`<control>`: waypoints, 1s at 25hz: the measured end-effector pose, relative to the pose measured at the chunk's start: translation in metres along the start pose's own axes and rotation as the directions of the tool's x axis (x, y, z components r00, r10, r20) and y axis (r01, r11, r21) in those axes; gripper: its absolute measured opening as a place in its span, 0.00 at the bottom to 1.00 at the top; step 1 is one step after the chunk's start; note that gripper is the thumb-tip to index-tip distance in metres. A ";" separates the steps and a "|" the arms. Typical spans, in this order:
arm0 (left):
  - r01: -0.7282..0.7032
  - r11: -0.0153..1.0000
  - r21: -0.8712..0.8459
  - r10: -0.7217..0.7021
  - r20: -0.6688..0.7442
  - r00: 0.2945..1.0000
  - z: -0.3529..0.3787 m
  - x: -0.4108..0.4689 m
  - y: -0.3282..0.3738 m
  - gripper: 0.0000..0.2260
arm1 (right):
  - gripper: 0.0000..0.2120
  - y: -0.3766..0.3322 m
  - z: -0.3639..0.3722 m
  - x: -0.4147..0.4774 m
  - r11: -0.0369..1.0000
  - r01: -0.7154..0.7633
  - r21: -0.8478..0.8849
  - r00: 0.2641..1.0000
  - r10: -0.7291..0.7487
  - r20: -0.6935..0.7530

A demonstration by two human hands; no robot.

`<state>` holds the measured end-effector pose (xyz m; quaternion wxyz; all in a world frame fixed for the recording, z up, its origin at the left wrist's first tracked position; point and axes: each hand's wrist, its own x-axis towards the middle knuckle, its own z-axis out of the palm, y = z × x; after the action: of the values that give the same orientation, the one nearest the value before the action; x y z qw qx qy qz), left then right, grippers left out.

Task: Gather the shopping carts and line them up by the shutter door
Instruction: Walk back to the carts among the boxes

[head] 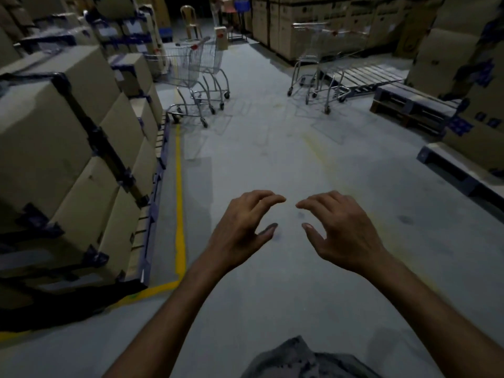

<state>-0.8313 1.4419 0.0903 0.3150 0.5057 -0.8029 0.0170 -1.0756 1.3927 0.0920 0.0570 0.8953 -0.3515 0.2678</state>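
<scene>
Two wire shopping carts (191, 77) stand nested together at the left of the aisle, well ahead of me. Another pair of carts (319, 64) stands to the right, beside the pallets. My left hand (242, 227) and my right hand (341, 227) are stretched out in front of me over the bare floor, palms down, fingers loosely curled and holding nothing. Both hands are far from any cart. No shutter door shows in this view.
Stacked cardboard boxes (68, 148) on a pallet line the left side behind a yellow floor line (180, 214). More boxes and pallets (414, 105) stand at the right. A chair (191, 21) is at the far end of the aisle.
</scene>
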 end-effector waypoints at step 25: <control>0.363 0.931 -0.032 -0.357 0.117 0.927 0.118 0.407 -0.483 0.31 | 0.20 0.306 0.276 0.509 0.763 -0.080 0.641 0.996 0.039 0.078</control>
<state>-0.6099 0.8394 0.0675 0.2820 0.6359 -0.7127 -0.0901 -0.8458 0.7794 0.0956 -0.2723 0.8565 -0.2681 0.3469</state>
